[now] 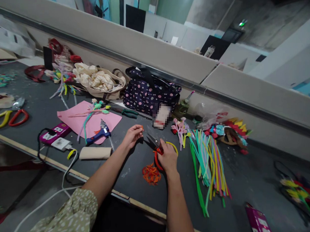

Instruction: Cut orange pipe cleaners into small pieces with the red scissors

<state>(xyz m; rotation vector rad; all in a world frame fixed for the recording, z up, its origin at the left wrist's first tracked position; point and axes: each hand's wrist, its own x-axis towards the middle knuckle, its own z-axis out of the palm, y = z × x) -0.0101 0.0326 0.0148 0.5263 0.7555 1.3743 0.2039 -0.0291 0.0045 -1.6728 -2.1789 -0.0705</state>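
Between 2 hands (132,137) (168,157), nearer the body, lies 1 orange pile (151,174).

Pinches a small orange piece (142,128) in the left hand (133,136); grips scissors (153,141) in the right hand (168,157), blades toward the left hand; has an orange pile (151,174) on the table (131,176), nearer the body; has pipe cleaners (212,163) spread to the right; has a glue gun (99,135) partly over pink paper (74,116) to the left; faces a dotted bag (145,91) beyond.
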